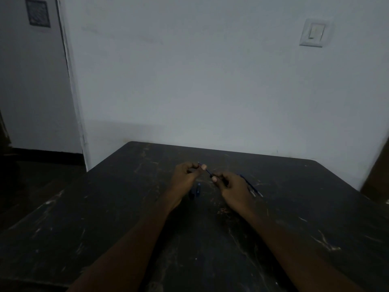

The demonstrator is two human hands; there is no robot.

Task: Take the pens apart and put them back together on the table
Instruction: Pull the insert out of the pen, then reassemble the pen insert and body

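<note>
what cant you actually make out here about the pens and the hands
- Head view, thin blue pen part: its ends are covered by the left hand and right hand.
- Dark blue pieces on the table: too dim and small to identify.
- Pens beside the right hand: partly hidden, count unclear.

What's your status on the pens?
Both hands, left and right, pinch one thin pen part above table. Blue caps below. Loose refills beside right hand.

A single head-worn camera looks forward and down over the dark, scratched bench (126,218) from its near edge, close above it, facing the pale wall (210,81) behind the bench's far edge.
</note>
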